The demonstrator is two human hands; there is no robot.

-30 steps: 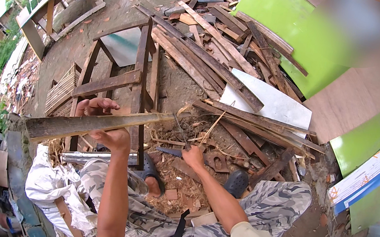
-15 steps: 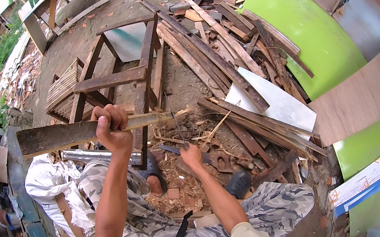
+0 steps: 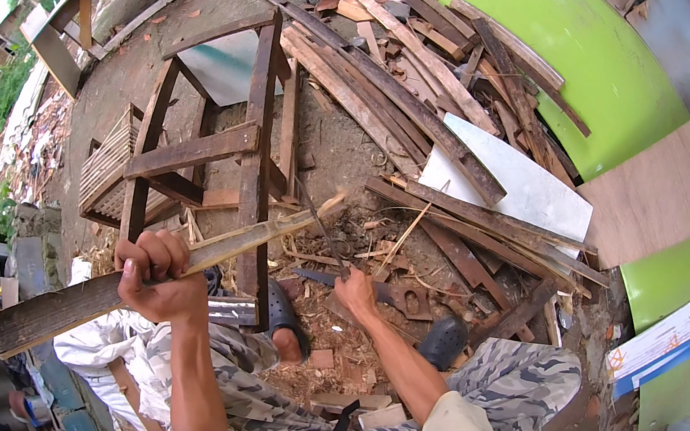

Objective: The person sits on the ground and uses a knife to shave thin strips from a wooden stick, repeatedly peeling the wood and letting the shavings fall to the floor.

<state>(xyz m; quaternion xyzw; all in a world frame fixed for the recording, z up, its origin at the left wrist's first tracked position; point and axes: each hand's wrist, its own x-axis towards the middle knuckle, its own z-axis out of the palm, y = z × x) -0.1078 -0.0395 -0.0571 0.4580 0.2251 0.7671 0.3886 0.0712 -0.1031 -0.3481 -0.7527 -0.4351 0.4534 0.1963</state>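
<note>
My left hand (image 3: 157, 274) is closed around a rough plank (image 3: 261, 229), dark on its broad face and pale along the cut edge. The plank slants up to the right, its narrowed end over the ground in front of me. In my right hand (image 3: 357, 292) is a long-bladed knife (image 3: 321, 222), dark and seen almost edge-on; its handle is hidden by my fingers. The blade crosses close to the plank's far end; whether they touch I cannot tell. A handsaw (image 3: 408, 300) with a wooden handle lies on the ground just beyond my right hand, its blade partly covered.
A dark wooden frame (image 3: 253, 173) stands ahead to the left, close to the plank, beside a slatted piece (image 3: 112, 163). Piled boards (image 3: 382, 103) and a white panel (image 3: 514, 189) lie ahead and right. Wood chips (image 3: 314, 343) cover the ground between my feet.
My left hand has drawn the plank down and to the left. More of the knife's blade shows, its tip now farther up and left. My right hand has barely moved.
</note>
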